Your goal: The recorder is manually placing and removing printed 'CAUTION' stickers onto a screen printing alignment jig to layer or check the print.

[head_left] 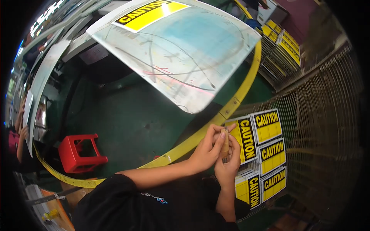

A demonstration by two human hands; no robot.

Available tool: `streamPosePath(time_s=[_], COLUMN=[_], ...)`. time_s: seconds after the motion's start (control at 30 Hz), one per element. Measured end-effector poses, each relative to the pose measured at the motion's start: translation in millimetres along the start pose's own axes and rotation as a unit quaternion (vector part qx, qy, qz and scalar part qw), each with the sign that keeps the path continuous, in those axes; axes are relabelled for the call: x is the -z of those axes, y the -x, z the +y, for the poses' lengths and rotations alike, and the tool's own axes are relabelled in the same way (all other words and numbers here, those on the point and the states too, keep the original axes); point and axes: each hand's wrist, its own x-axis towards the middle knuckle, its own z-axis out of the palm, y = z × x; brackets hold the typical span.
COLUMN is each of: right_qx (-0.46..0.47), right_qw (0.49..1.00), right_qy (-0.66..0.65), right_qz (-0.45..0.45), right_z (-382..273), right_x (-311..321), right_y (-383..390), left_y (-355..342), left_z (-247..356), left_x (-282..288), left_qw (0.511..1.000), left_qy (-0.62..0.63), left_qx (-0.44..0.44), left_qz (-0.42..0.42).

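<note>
Black cloth shirt (127,204): lay nearest the camera across the lower edge, a small light-and-blue motif on its front.
Slim tan wood-like stick with greyish ends (224,143): stood roughly upright between the two hands, touched by both, beyond the near corner of the white board and just beside the left edge of the wire rack's sheets.
Left hand (208,149): met the right, thumb pressed on the stick from its left side.
Right hand (230,158): fingers curled around the stick from the right and below.
Flat yellow strip (169,157): passed beneath the left hand, bent by the lens.
Dark wire rack (312,115): bore rectangular yellow-and-black sheets (271,156) toward its left edge.
Blue-smeared white board (192,42): carried one yellow-and-black sheet (146,21) at its far left edge.
Red plastic stool (73,156): stood on the green floor (135,123), well apart from the hands.
</note>
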Motion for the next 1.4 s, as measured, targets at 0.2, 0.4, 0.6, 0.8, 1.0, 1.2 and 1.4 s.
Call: streamPosePath(time_s=[0.2,0.4,0.6,0.8,1.0,1.2,1.4], right_qx=[0.031,0.251,0.444,0.471,0.415,0.405,0.374], right_qw=[0.968,0.913,0.826,0.806,0.828,0.836,0.858], right_qy=[0.214,0.278,0.268,0.241,0.229,0.204,0.163], right_qz=[-0.13,-0.161,-0.221,-0.265,-0.299,-0.308,-0.312], right_z=[-20,-79,-109,-105,-92,-86,-86], right_x=[0,-33,-170,-275,-303,-312,-318], right_y=[-41,-161,-280,-328,-335,-342,-338], left_y=[5,4,0,3,1,-2,-3], left_z=[-5,-21,-18,-32,-38,-37,-47], left_x=[27,75,79,81,86,86,85], left_qw=[0.999,0.991,0.976,0.984,0.989,0.99,0.992], left_qy=[-0.033,-0.064,-0.136,-0.107,-0.055,-0.031,-0.015], left_qx=[-0.024,-0.026,-0.038,-0.04,-0.022,0.005,-0.01], left_qz=[0.02,-0.111,-0.165,-0.138,-0.136,-0.136,-0.123])
